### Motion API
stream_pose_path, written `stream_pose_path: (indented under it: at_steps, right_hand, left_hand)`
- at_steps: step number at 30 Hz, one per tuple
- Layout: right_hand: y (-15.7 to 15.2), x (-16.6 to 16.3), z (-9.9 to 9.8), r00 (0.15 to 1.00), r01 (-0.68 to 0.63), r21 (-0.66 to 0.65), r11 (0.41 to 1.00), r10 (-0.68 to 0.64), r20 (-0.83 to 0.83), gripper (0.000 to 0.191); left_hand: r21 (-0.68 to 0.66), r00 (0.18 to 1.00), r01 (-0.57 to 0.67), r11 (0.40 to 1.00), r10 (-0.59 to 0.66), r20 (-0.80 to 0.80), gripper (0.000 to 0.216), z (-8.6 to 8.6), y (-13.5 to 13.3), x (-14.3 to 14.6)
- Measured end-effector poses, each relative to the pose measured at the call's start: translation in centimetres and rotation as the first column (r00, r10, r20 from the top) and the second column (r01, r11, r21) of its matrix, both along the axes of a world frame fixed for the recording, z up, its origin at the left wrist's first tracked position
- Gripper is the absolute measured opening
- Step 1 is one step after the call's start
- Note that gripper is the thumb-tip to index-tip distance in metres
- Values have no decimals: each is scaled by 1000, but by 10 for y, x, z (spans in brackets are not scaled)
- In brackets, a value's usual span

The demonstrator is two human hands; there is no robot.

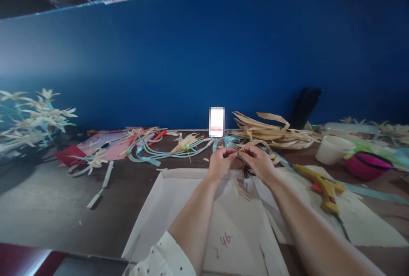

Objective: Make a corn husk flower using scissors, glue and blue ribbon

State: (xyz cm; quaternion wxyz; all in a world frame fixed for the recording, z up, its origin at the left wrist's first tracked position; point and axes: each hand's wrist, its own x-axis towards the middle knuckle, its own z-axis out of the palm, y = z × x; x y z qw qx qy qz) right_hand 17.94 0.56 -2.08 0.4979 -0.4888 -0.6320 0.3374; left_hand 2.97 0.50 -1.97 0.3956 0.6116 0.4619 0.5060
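Observation:
My left hand (220,163) and my right hand (259,162) meet above the far edge of a white cardboard tray (172,199). Thumb and fingers of each are pinched together on a small piece of dried husk (240,151), mostly hidden by the fingertips. Below the hands, a few pale husk strips (242,190) show over the tray. Just behind my right hand lies a heap of dried husks (275,133). A husk flower (188,143) with a green stem rests beyond my left hand, on pale blue tubing (172,154).
At the right, a yellow glue gun (322,184) lies on white paper (367,220). Behind it stand a white cup (334,150) and a pink bowl (367,166). A lit phone (216,122) stands at the blue wall (191,54). Pale flowers (41,116) stand far left.

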Motion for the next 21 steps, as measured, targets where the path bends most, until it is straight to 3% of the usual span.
stream_pose_path:
  at_steps: [9, 21]
  right_hand:
    - [0, -2, 1, 999, -27, 21, 999, 27, 21, 30]
    - [2, -5, -3, 989, 83, 14, 996, -80, -123, 40]
  left_hand:
    - [11, 997, -60, 998, 61, -47, 14, 0, 1, 0]
    - [10, 999, -24, 1000, 24, -25, 14, 2, 0, 2]
